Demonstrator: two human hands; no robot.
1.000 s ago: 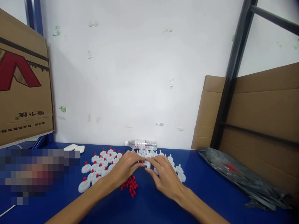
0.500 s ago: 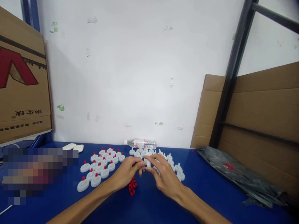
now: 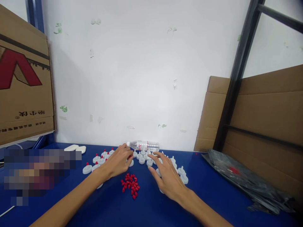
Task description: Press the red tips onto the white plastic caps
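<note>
My left hand [image 3: 120,160] is closed at the right edge of the group of white nozzle caps with red tips. Its fingers grip a white nozzle cap [image 3: 131,163], whose upper part they mostly hide. My right hand [image 3: 167,176] hovers with thumb and fingers apart and nothing between them. Around it stand several white nozzle caps without red tips [image 3: 149,163], some covered by the hand. Between my hands lies a loose pile of small red tip caps [image 3: 130,184]. Red-tipped nozzle caps [image 3: 87,168] stand to the left, partly behind my left forearm.
A clear plastic bottle [image 3: 151,146] lies along the wall. On the right is a dark plastic bag [image 3: 236,176] beside cardboard [image 3: 267,126]. A large carton [image 3: 26,94] and white oval objects [image 3: 81,149] are at the left, near a blurred-out patch.
My hands have come apart. The left moved left with the nozzle cap to the red-tipped group; the right opened its fingers. More of the red pile is now visible.
</note>
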